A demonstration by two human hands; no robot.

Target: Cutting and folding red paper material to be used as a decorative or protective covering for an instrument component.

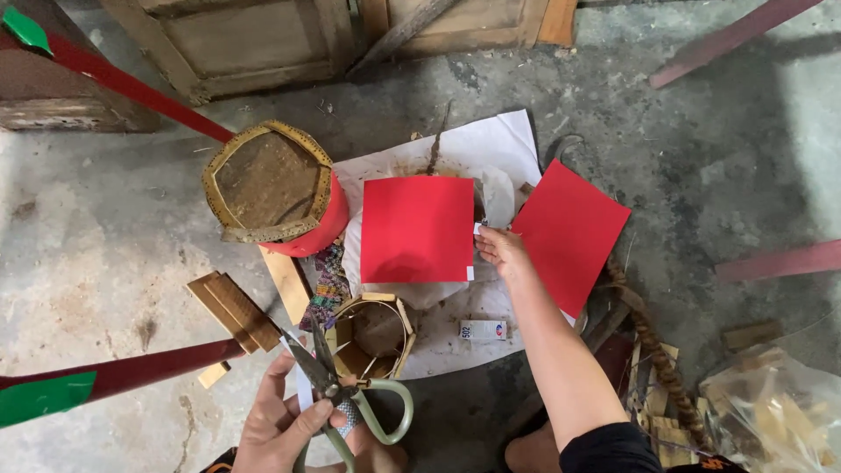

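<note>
Scissors (pixel 350 398) gripped in left hand (pixel 280 429); right hand (pixel 501 250) pinches red paper square's (pixel 417 229) right edge, floor (pixel 701 175) open beyond.

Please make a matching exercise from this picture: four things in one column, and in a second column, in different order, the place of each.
Things:
1. scissors
2. square red sheet
3. small white box
4. clear bag

Places:
A. on the white paper, below the right hand
B. at the picture's lower right corner
C. in the left hand
D. held at its right edge by the right hand

Pairs: 1-C, 2-D, 3-A, 4-B
</note>
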